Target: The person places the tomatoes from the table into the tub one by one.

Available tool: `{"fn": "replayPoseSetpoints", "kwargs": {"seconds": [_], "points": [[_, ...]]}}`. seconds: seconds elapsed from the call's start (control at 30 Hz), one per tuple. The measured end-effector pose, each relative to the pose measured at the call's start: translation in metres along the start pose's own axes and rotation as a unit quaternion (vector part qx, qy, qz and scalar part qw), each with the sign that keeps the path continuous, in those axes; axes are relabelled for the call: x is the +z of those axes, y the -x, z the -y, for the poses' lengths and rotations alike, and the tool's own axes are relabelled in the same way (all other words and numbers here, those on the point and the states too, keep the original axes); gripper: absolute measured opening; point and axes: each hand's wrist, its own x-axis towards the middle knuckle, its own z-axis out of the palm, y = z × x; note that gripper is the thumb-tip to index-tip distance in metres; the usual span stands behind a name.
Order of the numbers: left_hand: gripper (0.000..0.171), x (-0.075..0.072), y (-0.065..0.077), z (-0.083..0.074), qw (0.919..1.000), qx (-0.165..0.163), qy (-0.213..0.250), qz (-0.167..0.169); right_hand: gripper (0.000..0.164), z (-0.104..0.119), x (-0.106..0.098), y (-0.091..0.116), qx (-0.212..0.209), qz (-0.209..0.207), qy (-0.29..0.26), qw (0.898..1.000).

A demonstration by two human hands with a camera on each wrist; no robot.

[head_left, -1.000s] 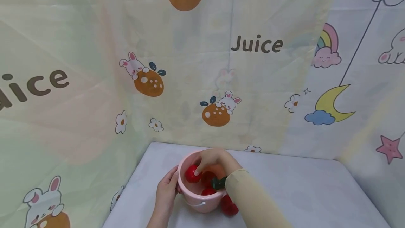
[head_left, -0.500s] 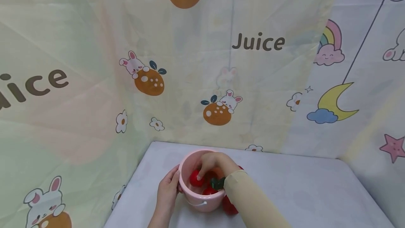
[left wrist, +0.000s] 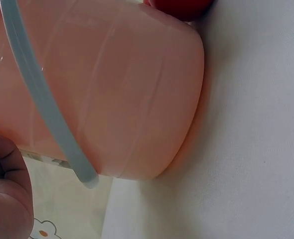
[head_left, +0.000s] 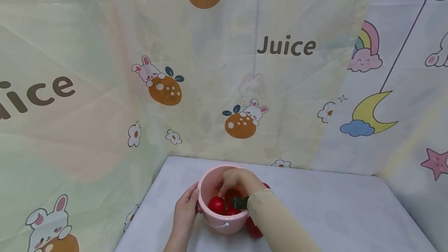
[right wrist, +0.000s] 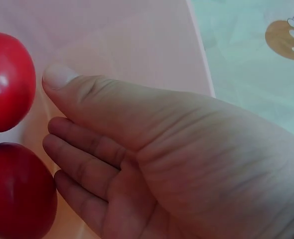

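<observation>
A pink bucket (head_left: 227,226) stands upright on the white table, its pale handle (left wrist: 47,109) hanging down the side. My left hand (head_left: 185,207) grips the bucket's left rim, thumb outside; its fingertips are mostly hidden. Inside the bucket, my right hand (head_left: 238,180) reaches down with loosely bent fingers and holds nothing. Just off its thumb lies a glossy red round thing (right wrist: 7,82), like a tomato or ball. A darker red one (right wrist: 20,191) lies by the fingertips. Another red one (head_left: 231,211) shows near the bucket's front wall.
Outside the bucket, a red round thing (head_left: 253,227) sits at its right, partly behind the right sleeve (head_left: 280,221). Another red edge (head_left: 266,185) peeks out beyond the wrist. Printed curtains (head_left: 287,88) enclose the white table (head_left: 325,205) at the back and sides.
My right hand has lowered the red round thing into the bucket and let it go; it now lies nearer the front wall. My left hand keeps its grip on the rim.
</observation>
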Motion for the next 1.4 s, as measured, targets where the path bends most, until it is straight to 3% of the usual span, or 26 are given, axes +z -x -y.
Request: {"fn": "replayPoseSetpoints", "kwargs": {"seconds": [0.33,0.4,0.57,0.73,0.9,1.03,1.2,1.4], "points": [[0.037,0.000,0.000,-0.001,0.9999,-0.001,0.012,-0.001,0.046,0.007,-0.007,0.011,-0.028,0.017,-0.038,0.999],[0.038,-0.001,0.001,-0.001,0.9999,0.000,0.013,0.001,0.048,0.012,-0.013,0.019,-0.045,0.009,-0.018,0.999],[0.040,0.002,0.001,0.000,1.0000,0.009,0.004,-0.002,0.046,0.017,-0.039,0.056,-0.115,-0.029,0.032,0.992],[0.042,0.001,0.000,0.001,0.9999,0.014,-0.008,-0.001,0.044,0.011,-0.063,0.104,-0.157,-0.079,-0.001,0.985],[0.042,0.000,0.000,0.002,0.9999,0.009,-0.007,-0.002,0.048,-0.017,-0.074,0.144,-0.164,-0.137,-0.039,0.976],[0.045,-0.003,-0.001,0.002,1.0000,0.001,-0.005,0.003,0.048,-0.049,-0.070,0.159,-0.144,-0.191,-0.065,0.969],[0.048,-0.003,-0.001,0.003,1.0000,-0.002,-0.007,0.004,0.051,-0.098,-0.045,0.162,-0.108,-0.240,-0.077,0.962],[0.048,0.000,-0.002,0.002,1.0000,-0.004,-0.001,0.003,0.057,-0.151,-0.002,0.151,-0.059,-0.255,-0.110,0.959]]}}
